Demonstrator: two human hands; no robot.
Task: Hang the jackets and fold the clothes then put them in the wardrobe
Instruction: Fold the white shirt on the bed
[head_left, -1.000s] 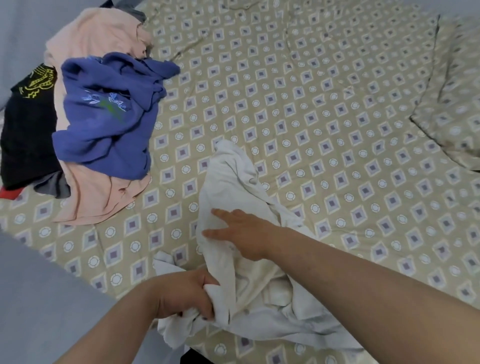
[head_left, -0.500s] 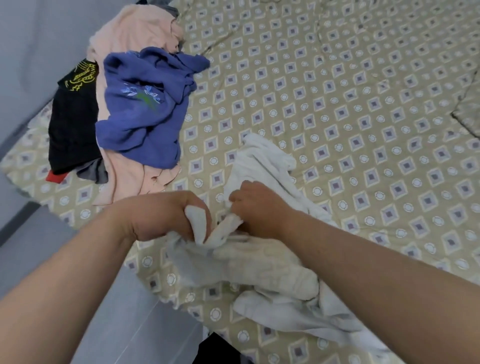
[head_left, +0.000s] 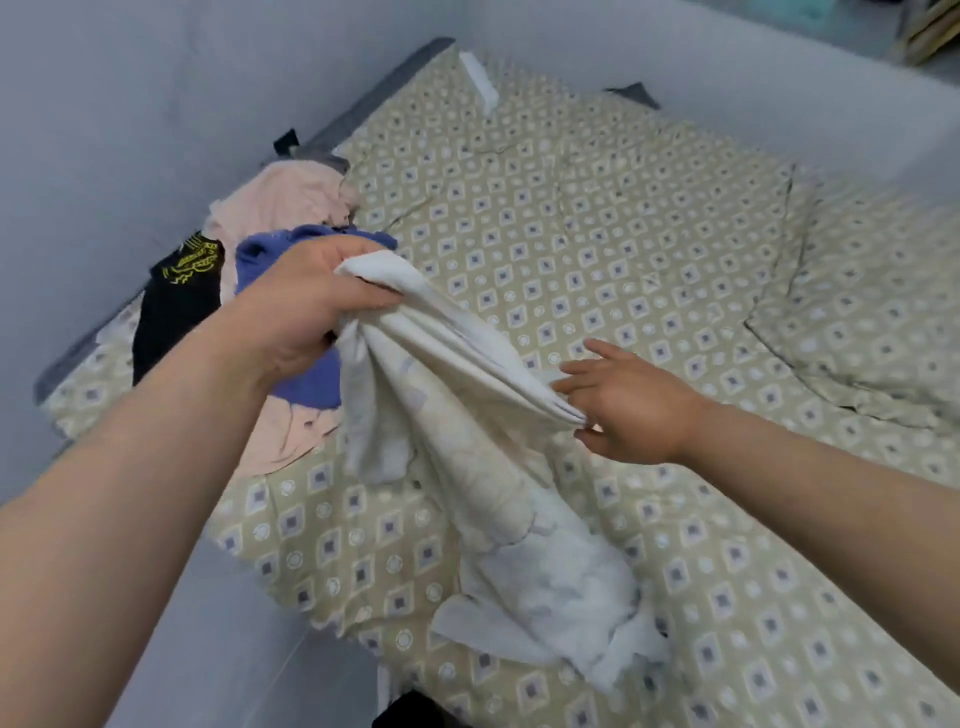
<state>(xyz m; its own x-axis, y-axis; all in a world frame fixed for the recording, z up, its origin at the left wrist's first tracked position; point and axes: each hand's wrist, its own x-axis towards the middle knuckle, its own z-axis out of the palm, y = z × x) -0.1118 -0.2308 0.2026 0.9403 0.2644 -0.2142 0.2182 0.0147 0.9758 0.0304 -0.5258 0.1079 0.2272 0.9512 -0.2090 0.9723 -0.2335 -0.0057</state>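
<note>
A white garment (head_left: 467, 457) hangs bunched above the bed, its lower end trailing on the sheet near the front edge. My left hand (head_left: 306, 306) grips its upper end, lifted over the clothes pile. My right hand (head_left: 628, 405) pinches a fold of the same garment at its right side, the other fingers spread. Behind my left hand lies the pile: a blue top (head_left: 311, 384), a pink garment (head_left: 283, 202) and a black garment with yellow print (head_left: 176, 312).
The bed (head_left: 597, 218) has a beige patterned sheet and fills most of the view. A pillow (head_left: 883, 312) in the same pattern lies at the right. Grey walls run along the left and far sides. A dark object (head_left: 400, 714) shows below the bed's front edge.
My left hand has lifted the white garment's end up off the bed. My right hand slid to the right along the cloth and now pinches a fold. The camera tilted up.
</note>
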